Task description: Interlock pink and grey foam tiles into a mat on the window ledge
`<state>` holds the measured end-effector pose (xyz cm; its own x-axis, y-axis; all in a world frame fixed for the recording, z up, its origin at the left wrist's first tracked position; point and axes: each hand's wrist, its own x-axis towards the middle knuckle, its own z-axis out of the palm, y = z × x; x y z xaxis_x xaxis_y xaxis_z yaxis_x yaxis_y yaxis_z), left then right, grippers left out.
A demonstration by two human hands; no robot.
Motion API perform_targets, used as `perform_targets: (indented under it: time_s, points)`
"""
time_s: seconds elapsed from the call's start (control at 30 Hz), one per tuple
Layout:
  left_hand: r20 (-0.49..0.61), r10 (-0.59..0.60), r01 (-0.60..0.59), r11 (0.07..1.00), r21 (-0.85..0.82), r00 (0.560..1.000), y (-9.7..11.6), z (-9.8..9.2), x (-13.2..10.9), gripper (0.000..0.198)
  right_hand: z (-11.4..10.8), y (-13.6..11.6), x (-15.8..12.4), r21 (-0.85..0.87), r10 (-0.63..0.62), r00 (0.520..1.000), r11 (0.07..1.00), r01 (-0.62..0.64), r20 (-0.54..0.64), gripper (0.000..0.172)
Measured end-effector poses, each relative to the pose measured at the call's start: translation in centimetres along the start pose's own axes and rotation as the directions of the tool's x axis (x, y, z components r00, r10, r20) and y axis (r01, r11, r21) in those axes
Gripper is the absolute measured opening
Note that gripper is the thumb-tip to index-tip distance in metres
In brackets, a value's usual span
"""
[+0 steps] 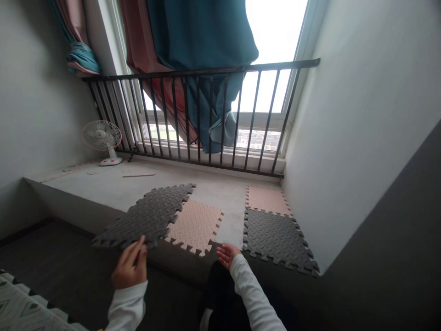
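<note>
My left hand point(130, 266) grips the near edge of a dark grey foam puzzle mat point(148, 215), which is lifted and tilted over the platform edge. A pink foam mat point(195, 226) is joined to its right side. My right hand point(226, 254) hovers open, fingers spread, just below the pink mat's near corner, holding nothing. To the right, a second dark grey mat point(277, 239) lies flat on the platform, interlocked with another pink mat point(267, 200) behind it, against the right wall.
A raised concrete platform point(103, 186) runs below a window with a black metal railing point(206, 73). A small pink fan point(102, 138) stands at the platform's back left. Teal and pink curtains point(203, 55) hang over the railing. A patterned rug point(20, 308) shows at lower left.
</note>
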<state>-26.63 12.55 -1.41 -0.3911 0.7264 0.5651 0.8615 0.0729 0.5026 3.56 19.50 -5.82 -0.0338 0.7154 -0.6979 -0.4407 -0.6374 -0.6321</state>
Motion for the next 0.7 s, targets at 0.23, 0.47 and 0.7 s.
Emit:
perform_targets:
  time_s: [0.23, 0.47, 0.7]
  points:
    - [0.465, -0.018, -0.017, 0.997, 0.07, 0.885, 7.0, 13.0, -3.3, 0.032, -6.9, -2.2, -2.8, 0.193, -0.211, 0.977, 0.96, 0.205, 0.011, 0.02]
    - [0.572, -0.083, 0.027, 0.994, 0.105, 0.816, 5.8, 15.0, -4.6, 0.034, -12.0, -0.6, -3.2, 0.249, -0.324, 0.942, 0.909, 0.335, -0.086, 0.022]
    - [0.597, -0.117, 0.016, 0.985, 0.172, 0.794, 6.4, 14.9, -4.6, 0.034, -11.8, -0.5, -3.4, 0.175, -0.361, 0.929, 0.913, 0.369, -0.077, 0.024]
